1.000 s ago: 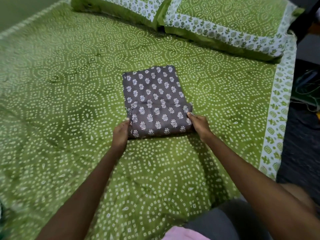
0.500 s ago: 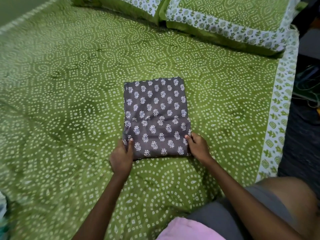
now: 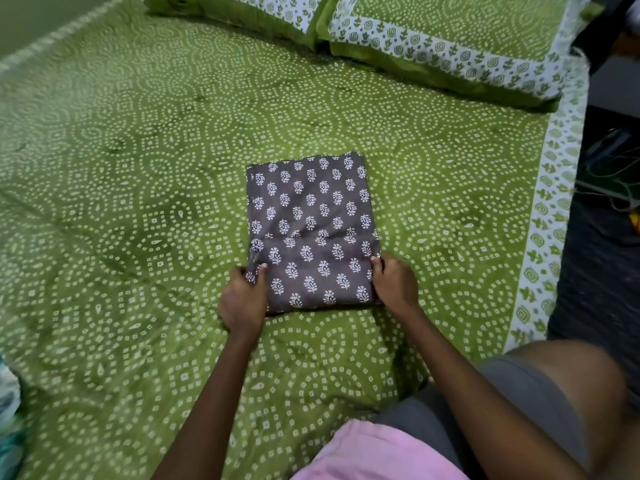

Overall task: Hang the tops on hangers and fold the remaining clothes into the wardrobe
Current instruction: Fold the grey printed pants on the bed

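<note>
Where hands grip, folded garment lengthwise away

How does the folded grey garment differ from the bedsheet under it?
The folded grey garment is dark grey with white leaf sprigs; the bedsheet is green with white dotted circles. The garment is a small folded rectangle; the bedsheet lies spread flat across the bed. The left hand and right hand hold the garment's near corners; neither grips the bedsheet. Both are printed fabric with white motifs.

- Folded grey printed garment is lying flat at frame centre on green bedsheet.
- Left hand and right hand are gripping its near corners.
</note>
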A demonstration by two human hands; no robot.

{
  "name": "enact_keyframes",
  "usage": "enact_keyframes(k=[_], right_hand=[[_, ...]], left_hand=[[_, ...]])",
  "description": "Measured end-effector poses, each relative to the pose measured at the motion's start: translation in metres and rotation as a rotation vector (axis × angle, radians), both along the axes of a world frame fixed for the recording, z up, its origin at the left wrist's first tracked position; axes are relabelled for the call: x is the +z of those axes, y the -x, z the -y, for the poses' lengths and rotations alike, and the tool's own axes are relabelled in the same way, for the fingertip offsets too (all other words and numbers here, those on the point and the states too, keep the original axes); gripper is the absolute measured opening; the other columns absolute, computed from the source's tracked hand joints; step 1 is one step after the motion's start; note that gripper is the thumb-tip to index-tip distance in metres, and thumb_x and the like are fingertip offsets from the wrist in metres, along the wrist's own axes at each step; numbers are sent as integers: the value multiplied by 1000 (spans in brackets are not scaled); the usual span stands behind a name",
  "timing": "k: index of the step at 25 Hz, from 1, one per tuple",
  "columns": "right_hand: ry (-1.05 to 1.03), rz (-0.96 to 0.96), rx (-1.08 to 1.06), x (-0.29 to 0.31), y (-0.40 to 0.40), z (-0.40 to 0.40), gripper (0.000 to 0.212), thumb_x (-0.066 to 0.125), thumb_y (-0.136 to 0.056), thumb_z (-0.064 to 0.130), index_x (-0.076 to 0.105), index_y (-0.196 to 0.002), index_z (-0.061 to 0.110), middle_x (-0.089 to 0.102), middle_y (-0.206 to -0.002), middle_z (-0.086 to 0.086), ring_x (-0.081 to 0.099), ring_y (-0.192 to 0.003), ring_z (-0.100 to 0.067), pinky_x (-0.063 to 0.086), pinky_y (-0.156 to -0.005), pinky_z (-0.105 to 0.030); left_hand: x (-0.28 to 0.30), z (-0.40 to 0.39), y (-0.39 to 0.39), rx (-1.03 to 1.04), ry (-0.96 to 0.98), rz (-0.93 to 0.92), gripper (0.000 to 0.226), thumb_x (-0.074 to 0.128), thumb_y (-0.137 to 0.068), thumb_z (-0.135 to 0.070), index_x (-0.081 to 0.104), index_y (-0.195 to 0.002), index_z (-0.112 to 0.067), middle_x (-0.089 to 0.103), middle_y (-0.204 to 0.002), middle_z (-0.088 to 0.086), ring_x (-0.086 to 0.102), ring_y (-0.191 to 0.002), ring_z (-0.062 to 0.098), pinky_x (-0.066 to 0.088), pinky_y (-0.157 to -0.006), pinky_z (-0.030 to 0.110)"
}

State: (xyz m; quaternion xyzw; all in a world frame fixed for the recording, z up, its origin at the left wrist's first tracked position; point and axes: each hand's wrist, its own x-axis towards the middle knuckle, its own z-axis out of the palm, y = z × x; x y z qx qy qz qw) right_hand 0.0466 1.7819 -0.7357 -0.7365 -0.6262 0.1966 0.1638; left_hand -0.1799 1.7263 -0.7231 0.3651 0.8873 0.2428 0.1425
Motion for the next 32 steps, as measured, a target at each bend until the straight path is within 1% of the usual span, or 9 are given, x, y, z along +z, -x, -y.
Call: enact_keyframes(k=[4,6,9,14,19,24,26,29,32], right_hand=[[-380,-37,190,19,24,11,42,33,-95,24,56,-121,0,61,-118,-18,58,-107,-31,46,-88,-34],[-100,-90,569,11,55,28,53,22,-100,32,31,-144,4,32,-150,-14,29,-139,-24,20,-115,-32],[17,133,731,-19,76,29,74,-8,-86,44,7,-150,9,4,-159,-3,-4,-146,-14,-8,-117,-27],[-57,223,592,-30,71,-11,80,-4,-83,59,6,-151,18,4,-159,2,-3,-146,-13,-12,-114,-26],[-30,217,446,-33,37,-27,83,0,-82,62,6,-151,17,5,-159,-2,0,-146,-17,-5,-117,-32],[-61,210,707,-28,-34,-18,72,4,-87,51,9,-148,13,10,-156,1,9,-144,-11,4,-118,-29],[-78,162,752,-19,-63,-15,65,16,-89,39,26,-146,10,27,-151,-3,26,-140,-15,6,-115,-21],[-136,253,767,-15,-86,-24,55,32,-91,30,40,-140,6,51,-138,-12,49,-126,-28,18,-107,-28],[-105,366,850,-16,-79,-40,71,34,-88,49,19,-148,14,35,-149,-7,36,-136,-28,15,-110,-36]], left_hand=[[9,-4,-7,-572,-657,-165,30,47,-87,0,53,-116,-5,60,-119,15,53,-109,23,41,-92,30],[0,-13,-19,-866,-494,-37,41,35,-95,-17,46,-134,-11,44,-141,5,39,-130,14,27,-110,27],[-33,-26,-18,-974,-108,-244,64,6,-96,-49,25,-147,-15,25,-153,-2,21,-143,16,5,-117,33],[-43,-59,9,-979,58,-475,69,14,-90,-54,32,-145,-16,32,-151,-1,27,-141,22,1,-113,37],[-36,-62,65,-1204,86,-383,92,-2,-82,-75,17,-149,-14,14,-154,-4,5,-142,10,-3,-114,26],[-35,-55,101,-1350,-42,-121,61,24,-91,-33,24,-145,-6,20,-153,9,11,-144,9,9,-117,29],[-31,-59,111,-1372,-34,-33,63,27,-86,-24,25,-146,-6,24,-154,9,18,-144,16,11,-118,29],[-28,-66,117,-1453,-21,-103,70,36,-85,-31,14,-150,-19,24,-154,7,22,-142,18,15,-117,27],[-32,-68,114,-1484,-37,-242,89,55,-75,-52,22,-148,-14,25,-153,4,23,-140,14,14,-116,25]])
